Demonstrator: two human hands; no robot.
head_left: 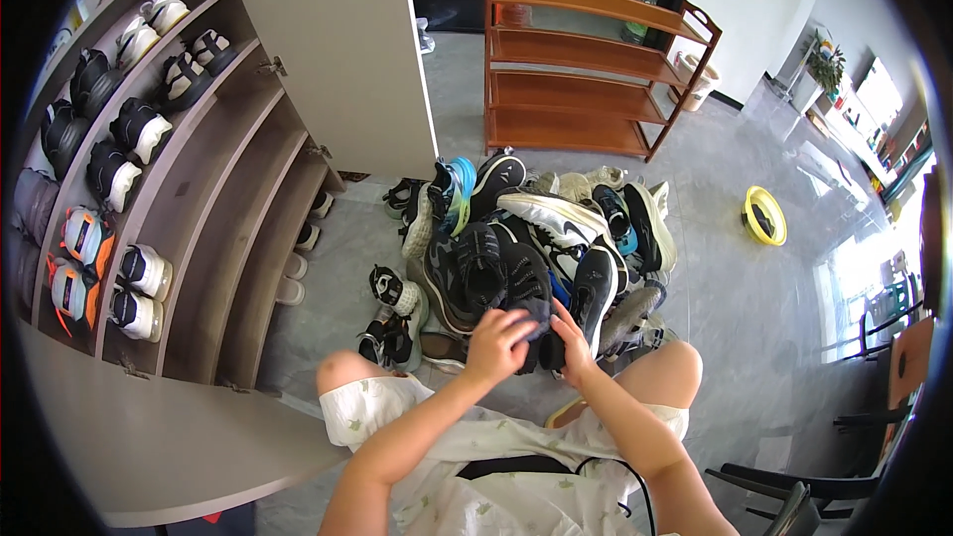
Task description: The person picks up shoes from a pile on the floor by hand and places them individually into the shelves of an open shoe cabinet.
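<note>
A pair of black knit sneakers [480,260] is directly ahead of my hands, toes pointing away, on top of a heap of shoes. My left hand [496,344] has its fingers curled over the dark heel end of the right-hand black sneaker [526,278]. Against that same end, from the other side, presses my right hand [574,345]. Whether the dark grey piece between my fingers belongs to the shoe or is a separate cloth, I cannot tell. Beside my right hand lies a black sneaker with a white sole [597,288]. Behind are a white sneaker [556,215] and a blue one [460,189].
An open shoe cabinet [233,199] with several pairs on its shelves stands at the left, its door [333,50] swung out. A brown wooden rack [576,89] is beyond the heap. On the grey tiles at the right sits a yellow basin [778,219]. Chairs [804,484] are at lower right.
</note>
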